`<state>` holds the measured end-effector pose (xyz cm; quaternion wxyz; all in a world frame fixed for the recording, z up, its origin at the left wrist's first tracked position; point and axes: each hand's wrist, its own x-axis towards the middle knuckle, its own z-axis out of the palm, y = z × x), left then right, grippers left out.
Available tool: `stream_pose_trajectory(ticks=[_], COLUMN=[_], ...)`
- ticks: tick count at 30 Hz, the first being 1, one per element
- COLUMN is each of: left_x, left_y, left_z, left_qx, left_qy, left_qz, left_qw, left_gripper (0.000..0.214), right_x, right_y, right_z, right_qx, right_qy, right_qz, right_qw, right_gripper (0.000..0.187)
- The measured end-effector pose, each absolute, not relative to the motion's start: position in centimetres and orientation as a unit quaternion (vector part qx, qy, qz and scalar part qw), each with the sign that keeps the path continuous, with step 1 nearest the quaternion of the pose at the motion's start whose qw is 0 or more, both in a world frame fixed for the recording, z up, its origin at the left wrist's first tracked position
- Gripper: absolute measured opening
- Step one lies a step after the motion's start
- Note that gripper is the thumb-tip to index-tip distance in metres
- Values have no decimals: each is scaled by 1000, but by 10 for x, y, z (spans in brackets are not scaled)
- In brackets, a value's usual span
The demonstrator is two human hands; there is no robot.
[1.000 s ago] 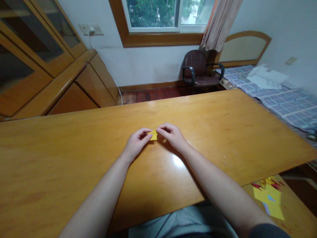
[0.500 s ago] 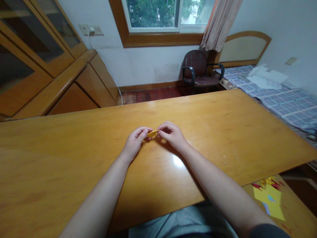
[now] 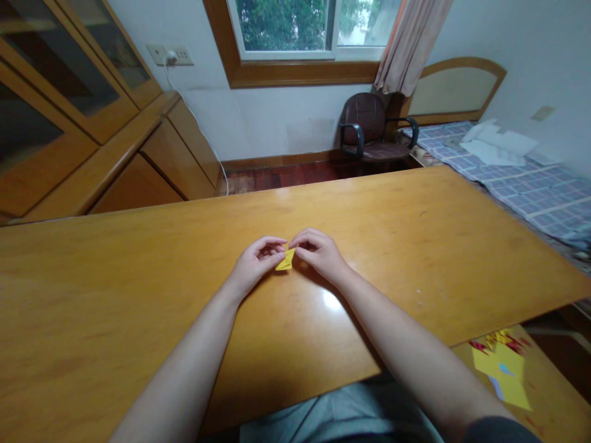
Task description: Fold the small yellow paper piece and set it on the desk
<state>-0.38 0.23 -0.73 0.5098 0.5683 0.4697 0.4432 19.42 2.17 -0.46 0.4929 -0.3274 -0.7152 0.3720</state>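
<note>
A small folded piece of yellow paper [image 3: 285, 260] is held just above the middle of the wooden table [image 3: 138, 295]. My left hand [image 3: 255, 263] pinches its left side with curled fingers. My right hand [image 3: 321, 254] pinches its upper right corner, fingers also curled. The paper now shows a narrow, pointed shape tilted down to the left. Both forearms reach in from the near edge of the table.
Yellow paper sheets and small coloured paper pieces [image 3: 503, 368] lie on a lower surface at the near right. Behind the table stand a dark office chair [image 3: 367, 129], a bed with a checked cover [image 3: 530, 184] and wooden cabinets [image 3: 92, 123] at the left.
The yellow paper has been turned between my fingertips: from a flat patch, to edge-on, to a tilted pointed shape now. Both hands stayed at the same spot.
</note>
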Motion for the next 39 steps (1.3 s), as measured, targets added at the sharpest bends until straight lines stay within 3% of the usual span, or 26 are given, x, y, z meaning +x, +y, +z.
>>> stream_pose_trajectory(ticks=[4,14,39], left_x=[-5,-3,0], left_y=[4,5,4], left_z=[-10,-10,-9], left_qx=[568,550,533], left_qy=[477,500,503], left_qz=[453,479,499], left_qw=[495,466,461], left_gripper=[29,34,38], right_x=[193,187,189], right_y=[21,22,26], right_z=[-7,-15,-12], right_qx=[-382,-369,-376], right_qy=[-686,-572,-562], right_qz=[394,554,594], right_qw=[477,479,436], right_gripper=[9,21,22])
